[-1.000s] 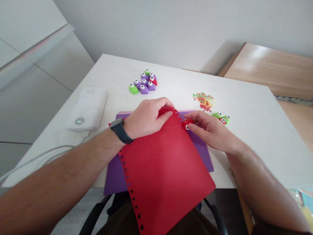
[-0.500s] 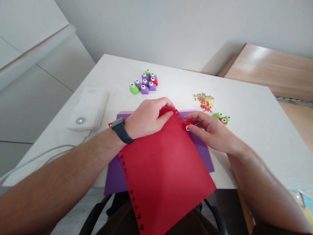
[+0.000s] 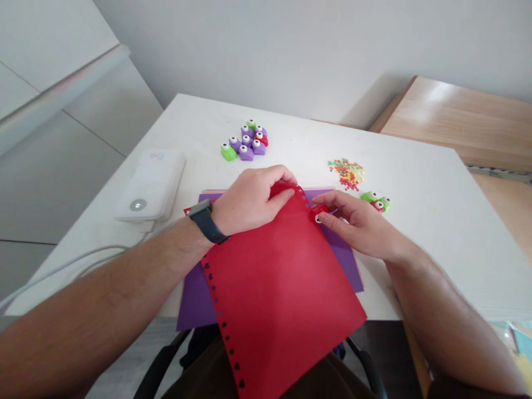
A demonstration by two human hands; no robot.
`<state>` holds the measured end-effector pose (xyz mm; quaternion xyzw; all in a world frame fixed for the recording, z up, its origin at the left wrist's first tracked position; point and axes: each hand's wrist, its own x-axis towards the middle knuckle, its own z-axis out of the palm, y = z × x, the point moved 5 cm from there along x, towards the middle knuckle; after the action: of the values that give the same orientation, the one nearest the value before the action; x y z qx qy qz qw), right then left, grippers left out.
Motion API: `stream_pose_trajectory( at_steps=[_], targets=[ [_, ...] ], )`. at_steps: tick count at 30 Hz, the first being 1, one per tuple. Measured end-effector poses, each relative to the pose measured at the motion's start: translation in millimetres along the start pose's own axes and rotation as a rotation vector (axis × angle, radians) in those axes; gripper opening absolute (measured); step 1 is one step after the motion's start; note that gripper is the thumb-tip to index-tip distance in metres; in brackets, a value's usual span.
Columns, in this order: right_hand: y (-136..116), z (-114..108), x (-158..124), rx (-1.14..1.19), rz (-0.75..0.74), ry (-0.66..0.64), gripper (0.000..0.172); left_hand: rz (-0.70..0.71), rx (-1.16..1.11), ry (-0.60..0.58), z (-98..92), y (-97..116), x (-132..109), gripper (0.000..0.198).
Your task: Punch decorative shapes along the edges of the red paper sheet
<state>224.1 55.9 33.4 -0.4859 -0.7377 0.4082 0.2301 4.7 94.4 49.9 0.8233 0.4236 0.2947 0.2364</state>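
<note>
Red paper (image 3: 282, 293) and red punch (image 3: 319, 213) in hands (image 3: 249, 202)

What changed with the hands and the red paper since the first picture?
Almost nothing. The right hand keeps hold of the red paper punch at the edge of the red paper; any shift is too small to tell. The left hand keeps gripping the paper's corner. Nothing was picked up or let go. The purple paper and the other punches stayed put.

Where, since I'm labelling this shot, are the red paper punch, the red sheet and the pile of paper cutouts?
red paper punch (image 3: 320, 210): head view, on its red body
red sheet (image 3: 282, 293): head view, on its middle
pile of paper cutouts (image 3: 347, 174): head view, on its middle
</note>
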Motion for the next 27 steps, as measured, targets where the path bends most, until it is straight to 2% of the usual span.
stream_pose_trajectory(
  at_steps=[8, 21, 27],
  targets=[
    [-1.2, 1.8, 0.2, -0.042, -0.020, 0.031, 0.029, 0.012, -0.011, -0.011, 1.6, 1.4, -0.6, 0.017],
    [-3.2, 5.4, 0.9, -0.076, -0.038, -0.025, 0.031, 0.014, -0.014, -0.001, 1.8, 1.7, -0.8, 0.015],
    [0.9, 8.6, 1.4, 0.037, -0.027, -0.021, 0.034, 0.008, -0.018, 0.012, -0.3, 2.1, -0.3, 0.016]
  ],
)
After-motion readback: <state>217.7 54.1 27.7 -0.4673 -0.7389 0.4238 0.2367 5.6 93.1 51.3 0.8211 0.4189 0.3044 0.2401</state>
